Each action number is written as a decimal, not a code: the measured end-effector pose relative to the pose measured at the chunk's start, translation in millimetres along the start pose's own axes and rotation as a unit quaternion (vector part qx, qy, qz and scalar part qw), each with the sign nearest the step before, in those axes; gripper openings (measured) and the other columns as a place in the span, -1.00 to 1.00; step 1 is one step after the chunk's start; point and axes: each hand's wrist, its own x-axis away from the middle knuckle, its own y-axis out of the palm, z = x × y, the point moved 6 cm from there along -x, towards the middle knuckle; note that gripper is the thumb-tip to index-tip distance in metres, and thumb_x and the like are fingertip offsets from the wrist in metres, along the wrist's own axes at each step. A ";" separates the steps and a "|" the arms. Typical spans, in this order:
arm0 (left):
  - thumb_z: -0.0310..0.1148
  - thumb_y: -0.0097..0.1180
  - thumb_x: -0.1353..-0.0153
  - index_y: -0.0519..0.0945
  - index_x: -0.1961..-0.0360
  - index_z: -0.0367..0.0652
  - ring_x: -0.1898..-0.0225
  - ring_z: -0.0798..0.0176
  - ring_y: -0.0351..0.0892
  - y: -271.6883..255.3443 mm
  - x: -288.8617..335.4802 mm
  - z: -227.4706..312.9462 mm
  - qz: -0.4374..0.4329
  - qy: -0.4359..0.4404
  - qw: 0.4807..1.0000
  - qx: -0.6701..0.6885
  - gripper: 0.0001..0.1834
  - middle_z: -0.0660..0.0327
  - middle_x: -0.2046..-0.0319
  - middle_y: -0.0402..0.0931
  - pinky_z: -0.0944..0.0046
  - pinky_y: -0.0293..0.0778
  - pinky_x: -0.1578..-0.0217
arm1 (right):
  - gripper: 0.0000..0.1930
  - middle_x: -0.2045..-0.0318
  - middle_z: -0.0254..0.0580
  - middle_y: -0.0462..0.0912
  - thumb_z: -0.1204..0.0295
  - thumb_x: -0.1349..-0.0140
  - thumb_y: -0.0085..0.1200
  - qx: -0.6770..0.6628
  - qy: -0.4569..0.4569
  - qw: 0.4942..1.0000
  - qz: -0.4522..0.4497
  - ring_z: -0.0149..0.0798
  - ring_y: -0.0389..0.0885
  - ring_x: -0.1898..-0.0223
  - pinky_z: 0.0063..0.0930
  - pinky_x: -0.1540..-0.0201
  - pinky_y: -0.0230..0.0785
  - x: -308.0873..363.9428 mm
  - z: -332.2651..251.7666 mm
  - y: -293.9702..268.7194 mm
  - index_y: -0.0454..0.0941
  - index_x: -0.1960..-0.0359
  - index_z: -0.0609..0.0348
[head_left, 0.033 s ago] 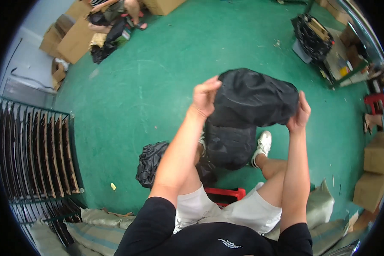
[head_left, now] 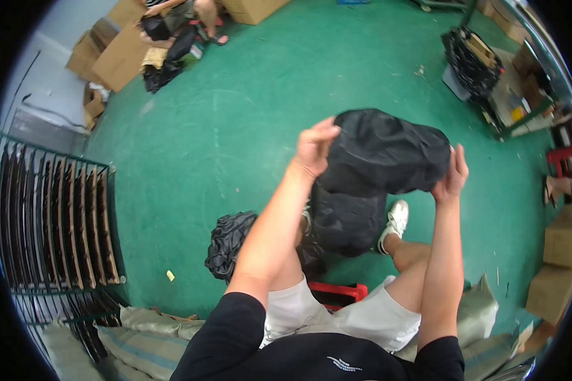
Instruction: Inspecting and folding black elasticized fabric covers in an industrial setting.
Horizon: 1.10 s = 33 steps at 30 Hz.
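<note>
A black, soft fabric cover with a rounded, puffed shape is held up in front of me, over the floor. At its left end, my left hand is closed on the edge, thumb on top. My right hand grips the opposite end, its other fingers partly hidden behind the cloth. Below the cover, between my feet, lies a black fabric pile, partly hidden by the held piece. Beside my left leg sits a crumpled black bundle, apart from both hands.
A red stool is under me. Racks with upright dark panels stand at left, woven sacks behind them. Cardboard boxes are stacked at right, near a black-lined bin. Another person sits at the far left.
The view has shifted slightly, so the scene sits a little lower and further right. Both hands still hold the black cover in much the same pose.
</note>
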 end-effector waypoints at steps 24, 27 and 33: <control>-0.48 0.23 -0.13 0.35 -0.23 -0.39 -0.03 0.20 0.60 47.6 15.0 -25.5 -0.161 -0.188 0.969 -0.020 -0.38 0.05 -0.03 0.58 0.21 0.47 -0.11 | -0.60 -0.11 0.09 0.55 0.44 -0.37 -0.13 0.138 -0.040 0.988 0.055 0.02 0.57 -0.09 -0.09 -0.22 0.41 9.6 -10.6 3.2 0.36 -0.19 0.37; -0.47 0.23 -0.17 0.49 -0.11 -0.39 0.01 0.23 0.61 -14.9 2.6 -66.0 -0.139 -0.335 0.924 -0.119 -0.53 0.07 0.00 0.61 0.23 0.50 -0.07 | -0.59 -0.13 0.13 0.52 0.37 -0.44 -0.22 0.104 -0.057 0.990 0.079 0.06 0.54 -0.13 -0.04 -0.25 0.37 15.0 -18.4 0.1 0.36 -0.21 0.37; -0.46 0.17 -0.20 0.27 -0.33 -0.23 -0.20 0.08 0.46 16.1 13.6 -5.5 -0.079 -0.099 0.992 0.015 -0.34 0.04 -0.20 0.44 0.03 0.36 -0.22 | -0.67 0.01 0.06 0.63 0.39 -0.44 -0.17 0.037 -0.014 0.994 0.106 -0.06 0.64 0.00 -0.17 -0.17 0.45 -1.2 -12.2 -7.6 0.48 -0.06 0.39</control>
